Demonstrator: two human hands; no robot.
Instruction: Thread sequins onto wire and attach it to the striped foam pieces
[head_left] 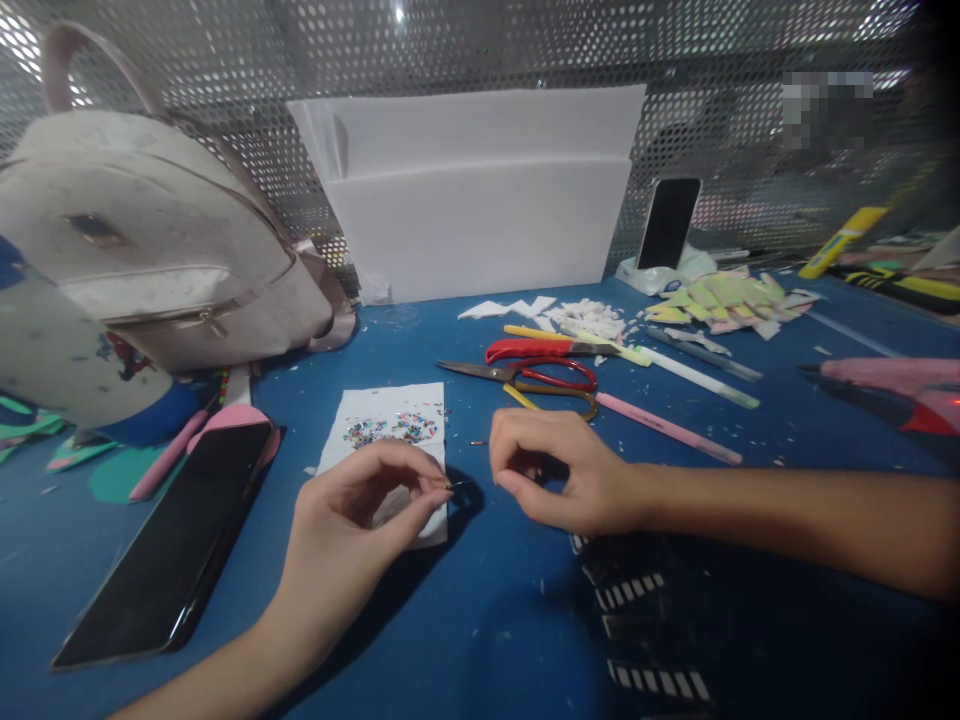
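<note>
My left hand (352,510) pinches a tiny, thin, dark piece (453,486) between thumb and fingertips, beside the right edge of a white paper sheet (352,402). Small multicoloured bits (412,428) lie scattered on that sheet. To the right, my right hand (570,470) is curled with thumb and fingers together; whether anything is in it is hidden. A thin, dark-tipped sliver (478,443) shows just left of its knuckles. Right behind this hand lie scissors with red and brown handles (555,375) and a pink pen (667,428).
A phone (172,550) lies at the left, near a bottle (90,350) and a pale backpack (165,240). White boards (487,220) stand at the back. A pink glue gun (892,375) is at the right. Black-and-white strips (652,680) lie in front.
</note>
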